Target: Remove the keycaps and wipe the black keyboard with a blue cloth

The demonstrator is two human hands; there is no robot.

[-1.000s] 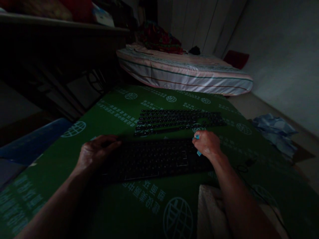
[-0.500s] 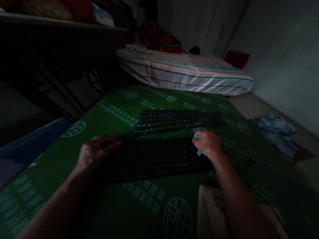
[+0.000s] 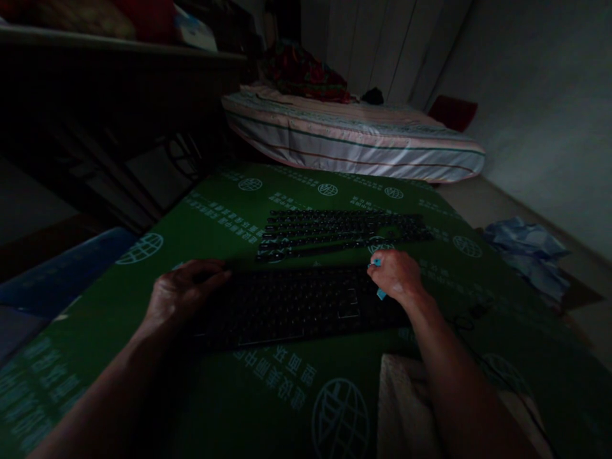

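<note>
Head view: nothing has moved. Your left hand (image 3: 184,294) still rests, fingers loose, on the keyboard (image 3: 291,305) at 9 o'clock. Your right hand (image 3: 396,276) stays closed on a blue tool (image 3: 380,278) at 3 o'clock.

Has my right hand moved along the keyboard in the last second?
No. The right hand, gripping a small blue tool, sits at the same far-right corner of the near keyboard.

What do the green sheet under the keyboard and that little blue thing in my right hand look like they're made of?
Green sheet: probably cloth or thin vinyl, matte, printed with pale globe logos and lettering. Blue thing: looks like smooth plastic, mostly hidden in the right hand; too dim for certainty.
</note>
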